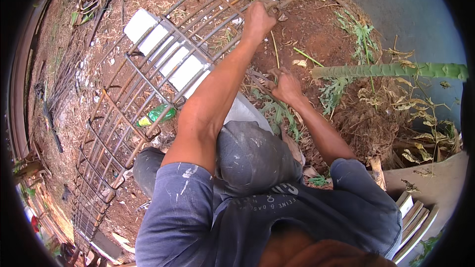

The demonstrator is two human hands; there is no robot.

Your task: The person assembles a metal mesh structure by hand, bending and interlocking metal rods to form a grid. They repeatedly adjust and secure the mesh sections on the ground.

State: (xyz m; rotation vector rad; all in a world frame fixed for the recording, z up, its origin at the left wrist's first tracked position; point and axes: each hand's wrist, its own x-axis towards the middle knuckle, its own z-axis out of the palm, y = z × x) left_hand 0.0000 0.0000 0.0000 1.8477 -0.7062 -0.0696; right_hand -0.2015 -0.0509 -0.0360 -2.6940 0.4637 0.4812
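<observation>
Dusty dark shirt [292, 222] fills six o'clock, a grey-clad knee [255, 155] just above it. The steel-bar cage [148, 80] curves from one o'clock round to eight. Just past twelve, the left hand [259, 20] is at its upper end, fingers curled, though I cannot tell whether they clamp a bar. Toward two, the right hand [287, 88] is beside a slim dark tool [261, 75]; its grip is unclear. A white block [185, 64] sits among bars toward ten-thirty; a green bottle [162, 112] lies at nine.
</observation>
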